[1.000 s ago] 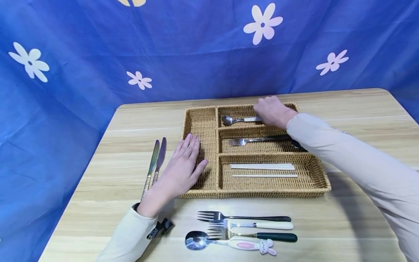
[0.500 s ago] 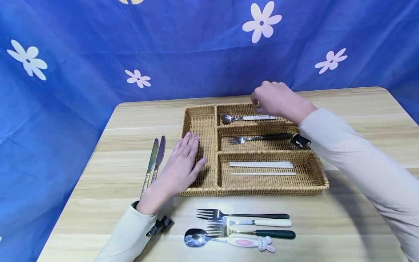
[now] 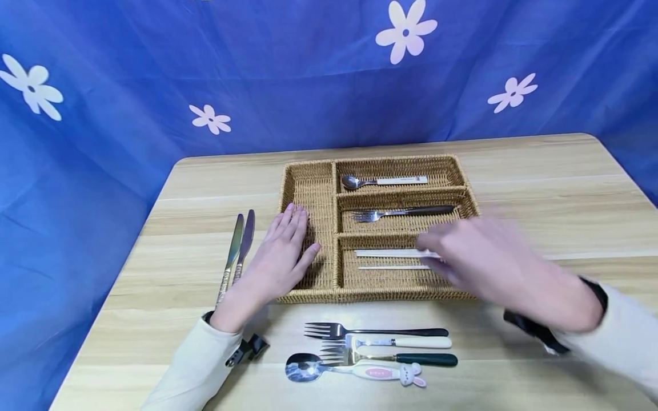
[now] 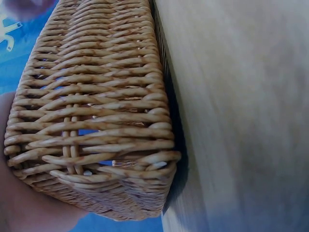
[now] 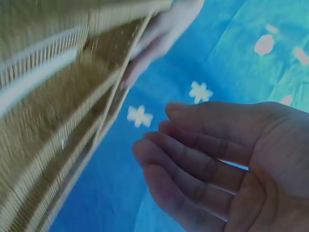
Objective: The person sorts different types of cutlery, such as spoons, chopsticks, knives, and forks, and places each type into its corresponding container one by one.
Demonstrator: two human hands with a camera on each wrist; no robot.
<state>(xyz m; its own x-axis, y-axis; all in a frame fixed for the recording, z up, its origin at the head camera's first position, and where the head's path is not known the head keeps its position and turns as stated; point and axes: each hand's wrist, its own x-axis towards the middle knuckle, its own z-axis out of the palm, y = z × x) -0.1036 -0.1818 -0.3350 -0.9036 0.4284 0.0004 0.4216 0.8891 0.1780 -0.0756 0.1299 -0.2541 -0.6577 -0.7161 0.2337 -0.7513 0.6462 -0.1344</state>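
My left hand point(image 3: 277, 254) lies with straight fingers over the left rim of a wicker cutlery tray point(image 3: 336, 228), fingertips inside its long left compartment. My right hand point(image 3: 478, 260), blurred, hovers over the tray's front right part. In the right wrist view its fingers are loosely bent with nothing between them. Below it, white chopsticks point(image 3: 385, 253) lie in the front compartment, their right ends hidden by the hand. A fork with a dark handle point(image 3: 429, 210) lies in the middle compartment. At the back is a spoon with a white handle point(image 3: 401, 180).
Two knives point(image 3: 233, 245) lie left of the tray, beside my left forearm. In front are a black fork point(image 3: 375, 331), a white-handled fork point(image 3: 421, 342), a green-handled fork point(image 3: 426, 359) and a rabbit-handled spoon point(image 3: 377, 371). A blue flowered cloth point(image 3: 308, 74) hangs behind the table.
My right hand has risen from the white-handled spoon, leaving it in the back compartment, and has swung toward me over the front right of the tray. The left hand stays at the rim.
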